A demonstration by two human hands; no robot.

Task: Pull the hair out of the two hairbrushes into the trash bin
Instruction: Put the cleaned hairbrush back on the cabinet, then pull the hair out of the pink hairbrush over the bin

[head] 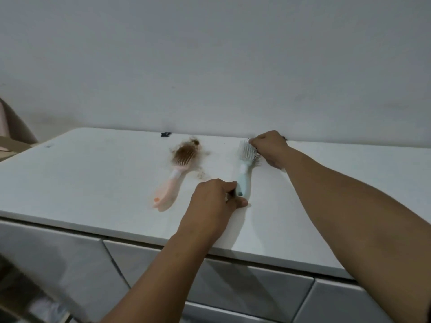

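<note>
Drawer fronts (245, 290): grey panels below the near edge of the white countertop (93, 183); nearest part of the scene.
Left hand (213, 201): fingers curled round the lower end of the blue brush handle, thumb lying along the countertop beside it; forearm rising from bottom centre toward the brush.
Blue hairbrush (245, 173): pale blue handle, white bristle bed, bristles up and free of visible hair; flat on the countertop, head pointing toward the wall, right of the pink brush and apart from it.
Pink hairbrush (173, 180): pale pink handle with an orange spot near its end; lying flat on the countertop left of centre, untouched by either hand.
Hair (186, 151): brown tangle covering the pink brush's bristles, loose wisps scattered round the head and beside the handle.
Right hand (270, 148): fingers bunched together at the far right edge of the blue brush's head, pinching at the bristles; anything held between them too small to tell; forearm stretched in from the right edge.
Black clip (166, 134): small dark object at the countertop's far edge.
Wall (210, 54): plain white, behind the countertop.
</note>
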